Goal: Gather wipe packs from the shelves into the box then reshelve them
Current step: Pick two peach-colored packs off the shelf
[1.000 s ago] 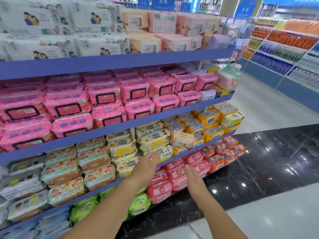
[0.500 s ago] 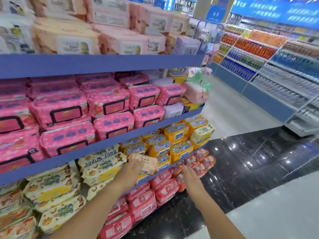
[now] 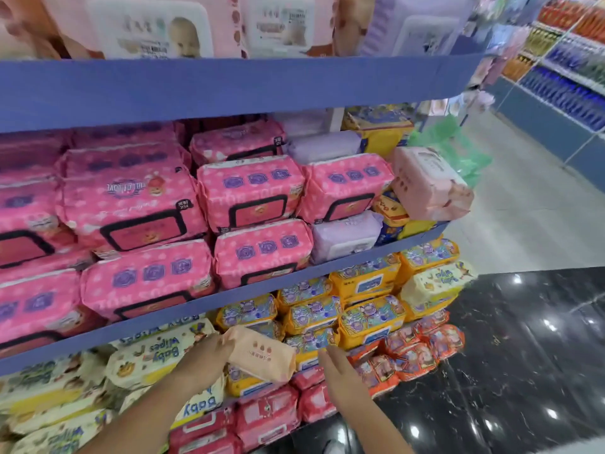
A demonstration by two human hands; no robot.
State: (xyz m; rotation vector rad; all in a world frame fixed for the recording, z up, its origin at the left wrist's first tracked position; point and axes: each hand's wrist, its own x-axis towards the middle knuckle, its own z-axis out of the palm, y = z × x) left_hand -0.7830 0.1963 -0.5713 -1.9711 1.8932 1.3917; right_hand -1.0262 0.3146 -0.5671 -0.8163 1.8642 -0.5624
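Pulled forward, peach wipe pack point(image 3: 262, 355) is grasped by left hand point(image 3: 204, 358); right hand point(image 3: 340, 375) is relaxed, empty; gathering seems just begun.

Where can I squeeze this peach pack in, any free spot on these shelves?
Crowded nearly everywhere. Only gap: above the top lilac pack, under the upper blue shelf. Black floor beside the orange packs is bare.

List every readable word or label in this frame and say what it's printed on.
"Baby Wipes": upside down on the near cream pack, beside the left hand.
"Baby Wipes": on the far cream pack, shelf's end.
Print on the peach pack, pink packs, top-shelf labels: too blurred to read.
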